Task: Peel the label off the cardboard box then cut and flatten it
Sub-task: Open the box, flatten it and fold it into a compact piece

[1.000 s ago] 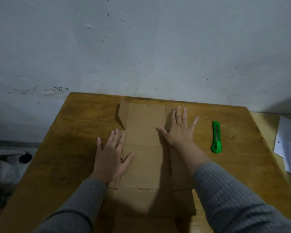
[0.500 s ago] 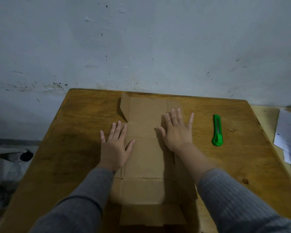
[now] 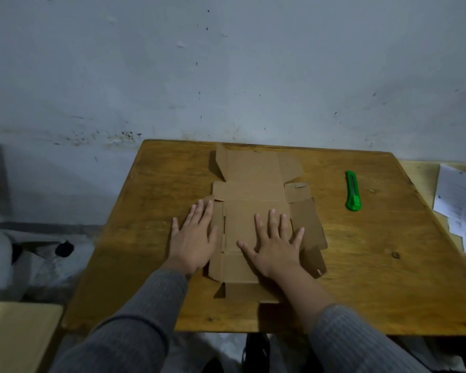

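Cardboard box is seen fully unfolded on the wooden surface, spread flat under and ahead of both hands, flaps out to either side. No label can be made out on it. Left hand is laid palm down with fingers straight and spread, partly on the box's left flap and partly on bare wood. Right hand is pressed flat on the middle panel, fingers fanned, thumb pointing toward the left hand. Both are judged to be holding panels down so creases stay flat; the flattening step looks nearly finished. One far-left flap, beyond the left fingertips, is tilted up rather than lying flat and may need pressing.

Green utility knife is lying well to the right of the right hand, apart from the cardboard, untouched. White papers are lying further right, on an adjoining surface. Bare wood is visible right of the right hand and left of the left hand; the far edge sits just beyond the box, against a wall, so little room is left forward.
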Action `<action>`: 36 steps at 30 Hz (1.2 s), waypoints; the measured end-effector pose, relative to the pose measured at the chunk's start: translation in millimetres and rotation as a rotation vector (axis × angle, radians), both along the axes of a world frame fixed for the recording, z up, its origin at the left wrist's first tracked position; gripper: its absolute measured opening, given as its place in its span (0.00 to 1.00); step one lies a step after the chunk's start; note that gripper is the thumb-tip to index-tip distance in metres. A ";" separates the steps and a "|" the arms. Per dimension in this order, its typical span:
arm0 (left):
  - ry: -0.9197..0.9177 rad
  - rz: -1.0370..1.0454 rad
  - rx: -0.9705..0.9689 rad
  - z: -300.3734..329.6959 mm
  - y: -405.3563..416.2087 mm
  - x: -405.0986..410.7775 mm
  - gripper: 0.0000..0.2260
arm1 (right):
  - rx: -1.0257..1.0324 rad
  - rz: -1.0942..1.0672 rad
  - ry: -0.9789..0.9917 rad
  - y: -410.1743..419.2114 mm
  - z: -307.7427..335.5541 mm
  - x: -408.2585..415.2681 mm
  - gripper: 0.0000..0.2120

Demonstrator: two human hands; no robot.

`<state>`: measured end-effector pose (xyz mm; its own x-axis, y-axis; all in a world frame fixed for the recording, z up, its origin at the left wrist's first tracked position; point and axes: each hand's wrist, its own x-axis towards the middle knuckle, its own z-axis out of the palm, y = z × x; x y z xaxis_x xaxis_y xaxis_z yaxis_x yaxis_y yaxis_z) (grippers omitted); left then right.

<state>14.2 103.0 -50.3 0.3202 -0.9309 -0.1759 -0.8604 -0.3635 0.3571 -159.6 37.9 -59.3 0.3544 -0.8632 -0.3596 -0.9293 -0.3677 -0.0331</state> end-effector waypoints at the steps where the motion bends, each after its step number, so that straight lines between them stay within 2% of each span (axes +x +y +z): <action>1: -0.004 0.009 -0.027 2.1 2.2 2.4 0.25 | 0.004 -0.002 -0.006 1.1 -0.4 2.0 0.40; 5: -0.131 0.003 -0.076 10.2 11.2 21.9 0.23 | 0.026 0.005 -0.024 0.6 0.4 7.4 0.38; 8: -0.262 0.011 -0.013 10.5 17.9 40.2 0.24 | 0.032 0.000 -0.025 -3.0 -0.3 7.0 0.38; 11: -0.305 0.039 0.092 4.6 26.3 54.0 0.26 | 0.025 0.000 -0.034 -1.5 -3.2 7.3 0.38; 18: -0.171 0.096 0.235 -8.3 36.1 53.8 0.36 | 0.007 0.007 -0.037 -0.3 -3.0 9.6 0.38; 22: -0.229 0.137 0.189 3.6 17.0 33.9 0.43 | -0.064 -0.013 -0.073 -7.0 6.8 13.7 0.36; 26: -0.308 0.081 0.165 12.0 -4.9 11.4 0.44 | -0.221 -0.121 -0.344 -33.2 25.3 14.3 0.24; 32: -0.301 -0.016 0.246 -2.2 -15.0 -14.7 0.44 | -0.232 -0.237 -0.299 -101.2 23.4 -4.5 0.25; 34: -0.321 -0.006 0.203 -11.3 -13.4 -16.2 0.45 | -0.263 -0.327 -0.312 -120.7 17.0 -10.4 0.25; 36: -0.321 0.006 0.116 -20.4 -10.1 -15.3 0.45 | -0.237 -0.401 -0.405 -137.9 10.8 -12.5 0.24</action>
<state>-1.1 92.9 -70.7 0.3822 -0.9083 -0.1701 -0.9199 -0.3915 0.0239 -172.0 -100.1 -48.5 0.0536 -0.9975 -0.0465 -0.9276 -0.0325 -0.3722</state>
